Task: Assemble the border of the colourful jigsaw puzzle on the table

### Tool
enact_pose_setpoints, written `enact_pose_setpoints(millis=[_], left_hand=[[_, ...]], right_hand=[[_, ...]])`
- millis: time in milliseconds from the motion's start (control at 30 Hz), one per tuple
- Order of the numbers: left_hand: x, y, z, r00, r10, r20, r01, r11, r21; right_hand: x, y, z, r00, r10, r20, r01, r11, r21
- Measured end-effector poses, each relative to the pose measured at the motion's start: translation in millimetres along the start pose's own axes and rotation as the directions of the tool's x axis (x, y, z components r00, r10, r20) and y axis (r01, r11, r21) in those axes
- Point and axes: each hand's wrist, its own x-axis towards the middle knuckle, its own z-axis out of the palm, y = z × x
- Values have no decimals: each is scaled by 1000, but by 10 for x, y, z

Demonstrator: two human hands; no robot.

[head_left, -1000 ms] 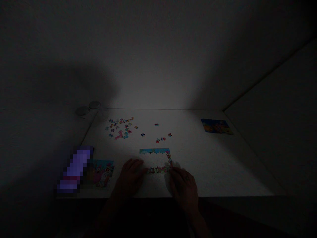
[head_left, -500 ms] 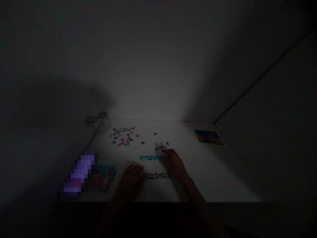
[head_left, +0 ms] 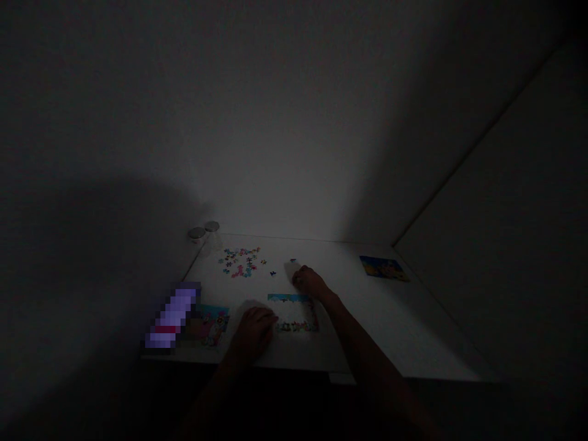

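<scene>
In the dim head view, my left hand (head_left: 254,327) rests on the table with its fingers lying loosely, by the left end of the puzzle's bottom strip (head_left: 296,327). My right hand (head_left: 310,283) is beyond the blue top strip (head_left: 287,298), fingers bent down and together at the tabletop. Whatever is between those fingertips is hidden. A narrow right side strip (head_left: 315,316) runs between the top and bottom strips. One loose puzzle piece (head_left: 293,261) lies just past my right hand, another piece (head_left: 272,274) to its left.
Loose pieces (head_left: 241,262) are scattered at the back left of the white table (head_left: 367,331). A picture card (head_left: 215,324) lies front left beside a pixelated lit screen (head_left: 173,315). Another card (head_left: 384,268) lies back right. Two lidded clear jars (head_left: 204,236) stand at the left corner.
My right hand has reached forward from the top strip's right end and now covers the small red pieces. The right side strip has come into sight. The view has shifted; my left hand stays.
</scene>
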Motion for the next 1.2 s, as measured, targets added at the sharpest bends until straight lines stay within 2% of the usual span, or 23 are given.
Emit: enact_pose_setpoints(millis=[233, 400, 533, 667, 733, 800, 900, 1000, 1067, 1133, 1200], left_hand=[[-12, 79, -38, 998, -37, -50, 37, 999, 5], [-41, 145, -72, 993, -72, -91, 74, 997, 22], [-39, 130, -43, 987, -113, -119, 116, 993, 20], [-30, 71, 5, 983, -136, -124, 137, 991, 0], [-29, 37, 23, 984, -139, -115, 139, 990, -6], [-24, 12, 30, 985, -141, -102, 141, 990, -5], [-14, 9, 18, 987, -138, -79, 139, 990, 9], [-13, 37, -8, 990, -124, -60, 126, 992, 26], [-17, 53, -24, 991, -120, -57, 122, 992, 32], [-12, 54, -37, 991, -124, -58, 126, 991, 37], [13, 40, -53, 991, -126, -43, 128, 991, 36]], right_hand=[[-90, -115, -129, 997, 77, 17, -77, 997, 13], [-243, -248, -159, 990, 91, -110, -73, 985, 159], [-437, -493, 137, 973, 69, -218, 6, 946, 324], [-646, -744, 577, 973, 12, -229, 89, 901, 425], [-711, -808, 714, 970, -9, -244, 122, 884, 452], [-745, -826, 751, 964, -35, -265, 159, 871, 464], [-784, -784, 651, 956, -71, -285, 203, 862, 465], [-914, -681, 519, 943, -99, -316, 228, 887, 401], [-1073, -608, 518, 918, -156, -365, 255, 937, 241], [-1262, -561, 616, 887, -226, -403, 283, 955, 88], [-1439, -557, 774, 835, -245, -493, 273, 962, -16]])
